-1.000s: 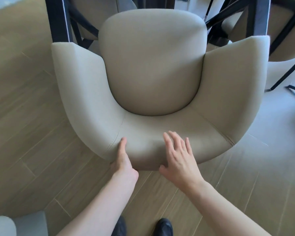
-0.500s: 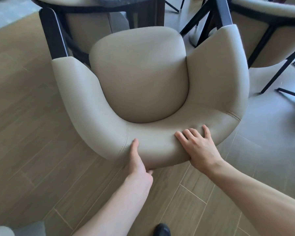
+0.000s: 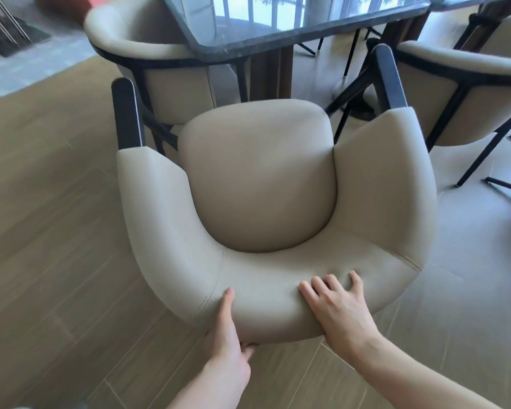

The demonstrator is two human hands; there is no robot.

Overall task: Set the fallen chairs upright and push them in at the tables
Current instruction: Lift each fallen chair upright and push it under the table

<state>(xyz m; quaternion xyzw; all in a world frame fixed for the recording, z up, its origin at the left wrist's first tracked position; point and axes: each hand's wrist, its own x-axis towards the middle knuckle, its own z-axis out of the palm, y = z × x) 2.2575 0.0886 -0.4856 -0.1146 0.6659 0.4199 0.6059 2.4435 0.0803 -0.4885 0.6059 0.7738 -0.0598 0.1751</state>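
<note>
A beige upholstered armchair with dark arm posts stands upright in front of me, its seat facing the dark glossy table. The chair's front sits just short of the table's near edge. My left hand grips the back rim of the chair, thumb on top and fingers under the edge. My right hand lies flat on the top of the backrest, fingers spread and pressing on the padding.
Two matching beige chairs stand at the table, one at the far left and one at the right. Dark table legs rise behind the seat. Wood-look floor spreads to the left, grey tile to the right.
The view has lifted, so the table top now shows. The chair has slid and turned toward the table. My right hand shifted rightward along the backrest; my left kept its grip.
</note>
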